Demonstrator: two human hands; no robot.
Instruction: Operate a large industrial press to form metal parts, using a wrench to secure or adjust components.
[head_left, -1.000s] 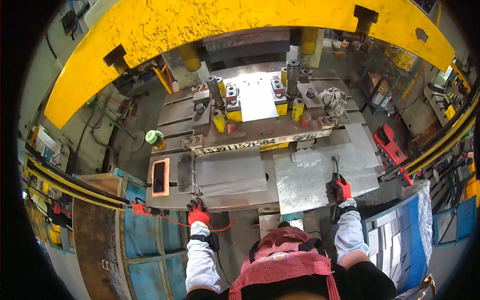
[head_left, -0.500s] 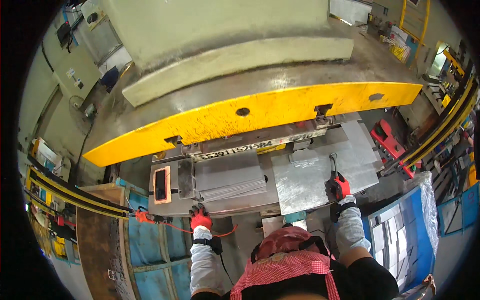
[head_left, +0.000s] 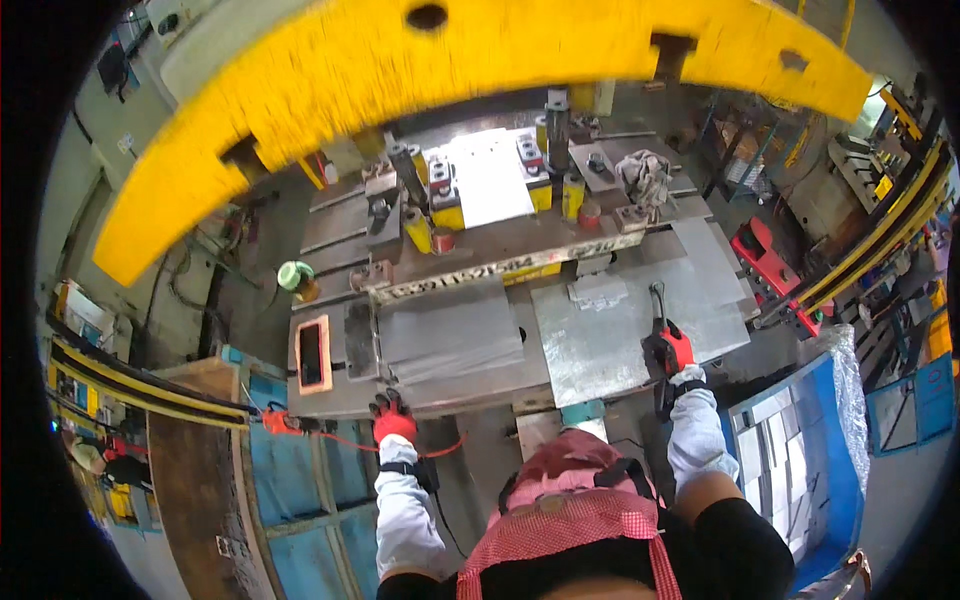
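My left hand (head_left: 394,420), in a red glove with dark fingers, rests at the front edge of the steel press bed (head_left: 460,399). Its fingers are spread and hold nothing visible. Just beyond it lies a stack of grey metal sheets (head_left: 450,335). Over the broad metal sheet (head_left: 590,345) on the right, my gloved right hand (head_left: 675,350) is closed around a slim metal tool (head_left: 657,300) with a ring-like end. The tool points away from me. Behind, between the die posts, a bright metal sheet (head_left: 492,185) lies in the die.
Above the die hangs the yellow press ram (head_left: 480,60). A phone-like dark object in an orange frame (head_left: 313,355) lies at the bed's left. A crumpled rag (head_left: 645,178) sits behind right. Blue bins (head_left: 845,430) with metal pieces and a red pedestal (head_left: 765,260) stand to the right.
The yellow ram has risen, uncovering the die, its posts and the bright sheet. Both hands stay in nearly the same places, and the tool remains in my right hand.
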